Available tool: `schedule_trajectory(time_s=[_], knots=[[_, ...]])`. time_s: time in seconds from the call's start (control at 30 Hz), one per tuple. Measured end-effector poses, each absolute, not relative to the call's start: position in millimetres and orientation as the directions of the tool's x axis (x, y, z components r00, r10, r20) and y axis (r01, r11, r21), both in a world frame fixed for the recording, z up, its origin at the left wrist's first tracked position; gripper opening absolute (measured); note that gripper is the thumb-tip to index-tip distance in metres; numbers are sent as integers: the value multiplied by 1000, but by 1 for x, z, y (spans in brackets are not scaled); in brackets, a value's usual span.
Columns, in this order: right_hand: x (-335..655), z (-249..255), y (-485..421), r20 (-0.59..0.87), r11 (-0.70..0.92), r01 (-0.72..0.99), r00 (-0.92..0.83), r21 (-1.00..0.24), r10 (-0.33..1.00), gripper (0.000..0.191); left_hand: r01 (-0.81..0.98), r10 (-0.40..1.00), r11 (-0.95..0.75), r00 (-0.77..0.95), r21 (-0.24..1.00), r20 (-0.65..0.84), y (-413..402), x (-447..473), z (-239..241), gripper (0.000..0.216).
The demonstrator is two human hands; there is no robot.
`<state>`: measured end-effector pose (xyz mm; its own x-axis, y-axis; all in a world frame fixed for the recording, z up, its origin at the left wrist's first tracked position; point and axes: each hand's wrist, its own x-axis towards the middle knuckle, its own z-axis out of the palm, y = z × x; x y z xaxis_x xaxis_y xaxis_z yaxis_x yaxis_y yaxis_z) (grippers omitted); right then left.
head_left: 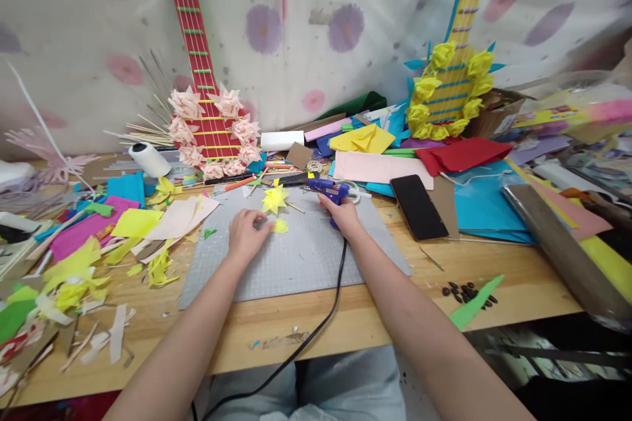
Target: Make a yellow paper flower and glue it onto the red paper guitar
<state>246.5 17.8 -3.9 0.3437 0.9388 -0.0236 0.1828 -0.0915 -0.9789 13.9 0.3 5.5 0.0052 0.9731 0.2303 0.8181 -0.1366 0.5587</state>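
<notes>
My right hand (342,215) is closed around a blue hot glue gun (328,189), whose nozzle points left over the grey cutting mat (296,270). A black cord runs from the gun down across the table edge. My left hand (248,235) has its fingers curled, thumb and fingertips at the left edge of a small yellow paper piece (280,226) that they seem to pinch. Just beyond that piece is a yellow paper flower (274,198) with pointed petals. A thin stick (296,208) lies to the flower's right.
A red paper guitar (212,125) with pink flowers and a yellow one (447,95) with yellow flowers lean at the back. A black phone (419,206) lies right of the mat. Paper scraps (74,276) cover the left side. Dark beans (469,293) sit near the front right edge.
</notes>
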Motion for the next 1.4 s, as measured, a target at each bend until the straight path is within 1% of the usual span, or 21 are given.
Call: schedule_trajectory(time_s=[0.07,0.13,0.27,0.33,0.47,0.53,0.63,0.7,0.83,0.97,1.07,1.17,1.3,1.4], knots=[[246,-5,18,-21,-91,193,340,-977,940,43,844,974,-154,42,514,223,-4,16,4,23],[246,-5,18,-16,-91,206,339,-974,941,43,852,976,-157,55,499,212,-6,17,4,21],[247,-6,18,-21,-107,229,347,-968,938,44,829,978,-163,62,535,202,-5,15,2,15],[246,-6,17,-21,-113,241,355,-964,935,44,815,977,-164,57,555,205,-6,15,1,15],[245,-3,15,20,-71,271,317,-960,948,47,846,975,-123,5,518,222,-10,17,0,25],[243,-1,14,42,-46,272,309,-961,950,47,863,977,-90,-22,497,214,-13,18,1,22],[240,3,12,63,-14,242,308,-970,949,46,858,983,-77,-20,508,182,-15,18,2,17],[239,6,10,74,2,230,303,-973,950,45,850,984,-82,-14,521,178,-16,18,3,17],[236,14,4,78,28,230,211,-973,974,44,862,983,-35,-62,505,174,-18,19,5,25],[231,17,-1,76,40,279,118,-959,990,43,869,983,54,-134,491,128,-20,21,10,19],[227,17,-4,62,26,295,113,-955,992,45,858,987,48,-118,511,105,-21,21,12,13],[225,17,-6,36,3,299,107,-954,994,44,853,988,8,-88,523,129,-21,19,10,13],[222,16,-7,49,22,308,79,-951,996,42,873,972,23,-135,487,194,-20,19,6,26],[221,15,-7,52,30,302,66,-953,996,44,882,971,47,-150,468,185,-19,20,5,22]])
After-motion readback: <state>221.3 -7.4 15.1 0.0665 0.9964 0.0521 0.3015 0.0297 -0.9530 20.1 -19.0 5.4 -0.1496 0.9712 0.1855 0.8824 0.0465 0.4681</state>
